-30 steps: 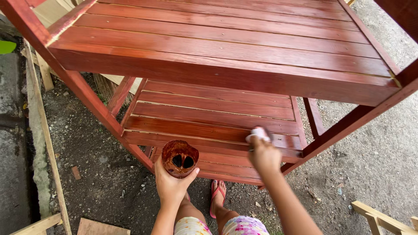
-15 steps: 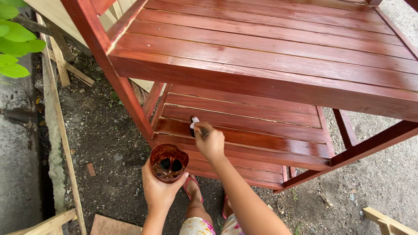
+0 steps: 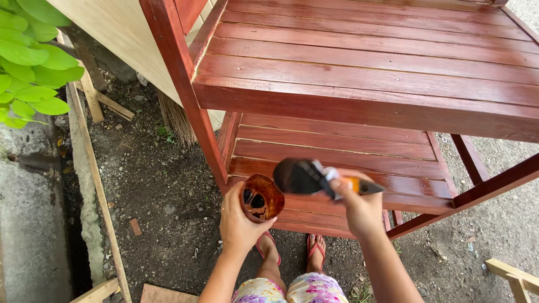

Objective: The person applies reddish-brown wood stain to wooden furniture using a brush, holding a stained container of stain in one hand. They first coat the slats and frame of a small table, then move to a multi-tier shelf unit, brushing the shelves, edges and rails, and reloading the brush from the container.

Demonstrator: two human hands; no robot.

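My left hand [image 3: 238,221] grips a small round container [image 3: 261,197] stained dark red-brown, tilted toward the right. My right hand [image 3: 361,206] holds a paintbrush [image 3: 314,178] by its orange handle, the dark bristles pointing left just above and beside the container's mouth. Both hands are in front of the lower shelf [image 3: 337,151] of a red-stained slatted wooden rack, whose glossy top shelf [image 3: 370,67] fills the upper part of the view.
The rack's front left leg [image 3: 188,95] stands on dark soil. Pale wooden strips [image 3: 92,168] lie on the ground at left beside a concrete slab [image 3: 28,224] and green leaves [image 3: 28,62]. My sandalled feet [image 3: 292,249] are below. Another pale wooden piece [image 3: 514,275] lies at bottom right.
My right hand came off the lower shelf and swung the brush up beside the container. The view shifted, so the rack's left leg sits nearer the middle.
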